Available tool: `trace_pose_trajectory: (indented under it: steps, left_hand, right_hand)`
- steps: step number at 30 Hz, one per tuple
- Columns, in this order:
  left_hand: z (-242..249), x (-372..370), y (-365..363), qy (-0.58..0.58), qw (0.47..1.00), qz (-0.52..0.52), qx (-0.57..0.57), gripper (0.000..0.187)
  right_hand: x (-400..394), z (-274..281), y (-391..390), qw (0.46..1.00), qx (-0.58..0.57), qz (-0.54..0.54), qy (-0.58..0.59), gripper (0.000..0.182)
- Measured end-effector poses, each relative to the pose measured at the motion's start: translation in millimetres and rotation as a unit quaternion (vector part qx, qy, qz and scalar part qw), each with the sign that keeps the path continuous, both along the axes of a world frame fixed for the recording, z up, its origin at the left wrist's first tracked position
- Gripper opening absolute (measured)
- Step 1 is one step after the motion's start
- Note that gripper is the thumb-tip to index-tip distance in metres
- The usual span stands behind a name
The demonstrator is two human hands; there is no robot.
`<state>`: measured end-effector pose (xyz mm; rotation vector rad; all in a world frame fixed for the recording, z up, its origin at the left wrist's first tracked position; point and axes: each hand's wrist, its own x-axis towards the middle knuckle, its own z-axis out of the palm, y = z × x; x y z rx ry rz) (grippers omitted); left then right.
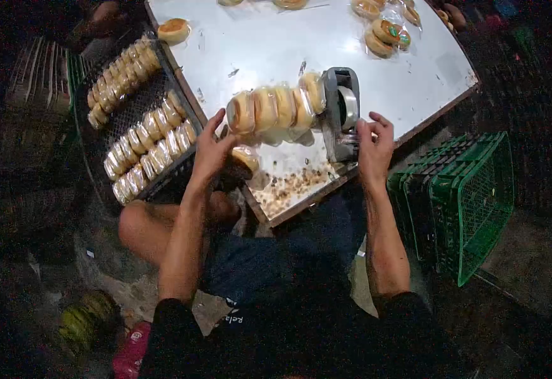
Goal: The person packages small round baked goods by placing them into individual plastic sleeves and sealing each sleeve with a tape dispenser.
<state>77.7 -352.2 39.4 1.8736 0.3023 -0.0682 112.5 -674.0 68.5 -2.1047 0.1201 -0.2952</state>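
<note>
A row of buns in clear wrappers [274, 108] stands on edge across the white table, its right end close against a grey tape dispenser [341, 114]. My left hand [211, 150] is at the row's left end, thumb and forefinger spread, fingertips right at the last bun. Below that hand, another wrapped bun [245, 159] lies near the table's corner. My right hand [376, 148] is beside the dispenser's right side, fingers bent and apart, the thumb near its lower end. A roll of tape [348, 108] sits inside the dispenser.
To the left, a black crate [184, 88] holds rows of wrapped buns. Green crates [459, 189] stand at the right. More buns [386, 35] lie at the table's [257, 44] far side, one bun [173, 30] at its left edge. Crumbs [295, 189] cover the near corner.
</note>
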Motion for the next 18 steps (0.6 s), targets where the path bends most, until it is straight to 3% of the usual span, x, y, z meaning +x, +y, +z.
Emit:
trace_pose_trajectory:
  steps: [3, 5, 7, 8, 11, 12, 13, 15, 18]
  left_hand:
    - [8.2, 0.9, -5.5, -0.006, 0.999, 0.001, -0.051, 0.078]
    - [5.3, 6.3, -9.9, 0.057, 0.996, 0.018, -0.073, 0.081]
    - [-3.3, 16.4, -9.3, 0.076, 0.990, -0.032, -0.112, 0.086]
    - [-3.7, 7.9, -14.8, 0.038, 0.998, 0.005, -0.059, 0.084]
    - [-0.3, -4.6, -20.7, -0.151, 0.982, 0.092, 0.063, 0.074]
    - [37.5, -14.2, -35.1, -0.128, 0.978, 0.114, -0.122, 0.063]
    - [56.3, -20.4, -42.5, -0.117, 0.966, 0.122, -0.194, 0.056]
    - [75.5, -29.2, -51.3, -0.157, 0.967, 0.130, -0.156, 0.050]
    - [88.4, -42.9, -62.8, -0.260, 0.948, 0.159, -0.088, 0.046]
  right_hand:
    - [-33.4, 8.3, 5.6, 0.999, -0.020, -0.030, -0.038, 0.023]
    - [-65.8, -11.1, -11.1, 0.999, -0.017, -0.028, -0.024, 0.021]
    - [-75.8, -29.7, -1.7, 0.985, 0.107, 0.017, 0.133, 0.019]
    - [-82.0, -37.7, 9.2, 0.962, 0.169, 0.037, 0.211, 0.018]
    - [-90.1, 50.2, 95.6, 0.978, 0.152, 0.141, 0.008, 0.014]
    - [-86.7, 72.6, 116.5, 0.967, 0.196, 0.165, -0.008, 0.011]
    - [-80.9, 76.1, 132.8, 0.973, 0.155, 0.170, -0.033, 0.011]
    - [-63.8, 62.4, 151.2, 0.968, 0.108, 0.200, -0.110, 0.020]
    - [-58.0, 58.9, 150.2, 0.926, 0.310, 0.214, -0.009, 0.043]
